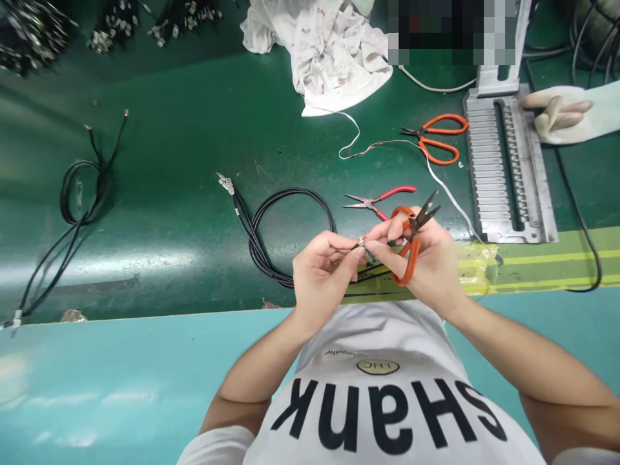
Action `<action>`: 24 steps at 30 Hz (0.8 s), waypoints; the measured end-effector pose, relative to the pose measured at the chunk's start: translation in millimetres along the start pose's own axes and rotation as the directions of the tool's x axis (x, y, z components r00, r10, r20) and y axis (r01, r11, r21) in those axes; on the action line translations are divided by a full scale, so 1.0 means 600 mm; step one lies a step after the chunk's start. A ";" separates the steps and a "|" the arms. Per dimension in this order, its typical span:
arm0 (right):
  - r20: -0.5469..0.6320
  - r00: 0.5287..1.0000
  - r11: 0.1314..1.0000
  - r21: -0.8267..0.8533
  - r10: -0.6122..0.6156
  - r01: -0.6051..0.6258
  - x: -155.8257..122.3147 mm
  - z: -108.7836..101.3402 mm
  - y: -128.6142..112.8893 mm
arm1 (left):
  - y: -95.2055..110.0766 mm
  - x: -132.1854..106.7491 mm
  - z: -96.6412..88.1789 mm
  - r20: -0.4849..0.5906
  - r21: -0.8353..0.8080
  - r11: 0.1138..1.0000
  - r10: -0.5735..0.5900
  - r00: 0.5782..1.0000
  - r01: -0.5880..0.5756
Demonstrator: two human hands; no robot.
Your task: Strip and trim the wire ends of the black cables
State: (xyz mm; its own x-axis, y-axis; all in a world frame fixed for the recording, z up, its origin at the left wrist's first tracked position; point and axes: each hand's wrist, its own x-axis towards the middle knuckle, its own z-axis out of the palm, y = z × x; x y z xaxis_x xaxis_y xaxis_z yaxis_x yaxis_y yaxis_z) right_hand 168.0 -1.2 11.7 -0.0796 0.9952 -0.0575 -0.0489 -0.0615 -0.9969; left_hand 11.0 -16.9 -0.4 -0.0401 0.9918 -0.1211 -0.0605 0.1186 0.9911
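Note:
My left hand (320,274) is closed, its thumb and forefinger pinching the end of a black cable (303,192). Fingertip to fingertip with it, my right hand (438,265) pinches at the same small bare end; fine detail there is too small to make out. Orange-handled scissors (413,258) hang on my right hand's fingers, blades apart and pointing away from me. The cable lies in a loop left of my hands, with metal connectors (225,183) at its far end. Just beyond my right hand are red-handled needle-nose pliers (369,202) on the green table.
A second pair of orange scissors (443,141) lies beside a metal slotted fixture (498,168). Near that is a white glove (562,115). A patterned white cloth (334,55) trails a thin white cord. Another coiled black cable (77,194) lies left; cable bundles (31,32) sit at the back.

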 end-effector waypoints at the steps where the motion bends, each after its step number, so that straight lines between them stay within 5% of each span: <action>1: -0.001 1.000 1.000 0.003 0.010 -0.010 0.000 0.000 0.000 | -0.004 -0.002 0.001 -0.015 0.052 0.998 0.046 0.999 -0.045; 5: -0.021 0.999 0.997 -0.065 0.034 -0.036 -0.001 -0.004 -0.001 | -0.021 -0.007 0.001 -0.022 0.358 0.886 0.325 0.945 -0.296; 9: -0.010 0.998 0.997 -0.050 0.055 -0.056 0.000 -0.010 -0.002 | -0.029 -0.005 0.001 0.098 0.575 0.630 0.580 0.809 -0.522; 15: 0.033 0.993 0.992 0.044 0.114 -0.116 0.009 -0.021 0.000 | -0.036 0.003 -0.001 0.230 0.672 0.380 0.710 0.666 -0.636; 18: 0.049 0.988 0.986 0.069 0.146 -0.149 0.013 -0.025 -0.001 | -0.040 0.006 -0.002 0.257 0.682 0.330 0.727 0.636 -0.653; 24: 0.083 0.964 0.959 0.109 0.254 -0.262 0.021 -0.032 -0.009 | -0.046 0.005 -0.004 0.296 0.697 0.300 0.707 0.643 -0.651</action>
State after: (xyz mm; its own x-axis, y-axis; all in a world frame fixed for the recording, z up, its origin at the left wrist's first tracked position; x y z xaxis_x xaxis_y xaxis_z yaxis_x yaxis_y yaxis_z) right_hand 186.5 13.2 15.1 -0.1718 0.9371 -0.3038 -0.1348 -0.3279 -0.9351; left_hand 9.9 -17.3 -28.3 0.2265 0.7353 0.6388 0.7033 -0.5772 0.4150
